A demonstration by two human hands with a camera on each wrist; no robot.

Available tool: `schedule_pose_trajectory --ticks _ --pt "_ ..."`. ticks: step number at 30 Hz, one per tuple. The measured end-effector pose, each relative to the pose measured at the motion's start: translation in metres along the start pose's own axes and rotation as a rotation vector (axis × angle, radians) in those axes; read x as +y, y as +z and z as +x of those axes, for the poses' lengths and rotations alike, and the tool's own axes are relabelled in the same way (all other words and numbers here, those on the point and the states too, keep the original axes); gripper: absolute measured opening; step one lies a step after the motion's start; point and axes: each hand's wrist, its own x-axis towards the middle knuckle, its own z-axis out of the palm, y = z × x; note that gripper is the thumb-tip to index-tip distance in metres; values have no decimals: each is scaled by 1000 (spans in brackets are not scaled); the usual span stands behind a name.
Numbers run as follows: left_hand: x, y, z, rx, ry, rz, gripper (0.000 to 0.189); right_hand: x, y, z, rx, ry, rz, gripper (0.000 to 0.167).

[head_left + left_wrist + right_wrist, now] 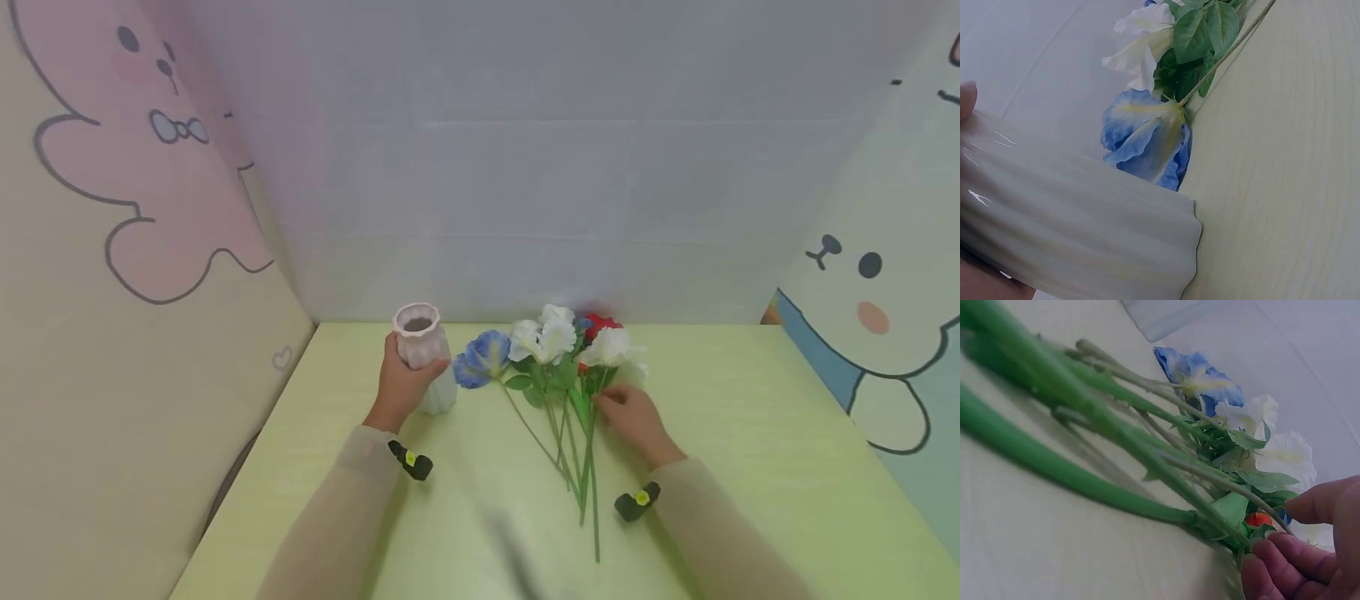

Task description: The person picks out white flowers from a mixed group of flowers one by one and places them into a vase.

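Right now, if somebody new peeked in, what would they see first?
Probably the flowers on the table, blue, white and red, with the right hand at their stems. Next, the pale ribbed vase to their left, gripped by the left hand. The pink cartoon animal on the left wall might catch the eye too.

Yellow-green table point(750, 400); greyish backdrop point(525, 183) behind; pink cartoon figure point(150, 171) left, white cartoon animal point(911, 283) right.

The blue flower point(483, 358) crowds the vase point(426, 348), leaving passage left of the stems point(595, 500).
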Motion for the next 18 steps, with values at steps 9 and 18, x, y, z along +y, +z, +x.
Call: schedule_pose_trajectory --ticks 9,18 --pt "-5 -2 0 16 -9 1 89 -7 12 -5 54 8 50 32" --pt "-4 1 -2 27 -28 23 89 -3 14 -21 37 15 283 30"
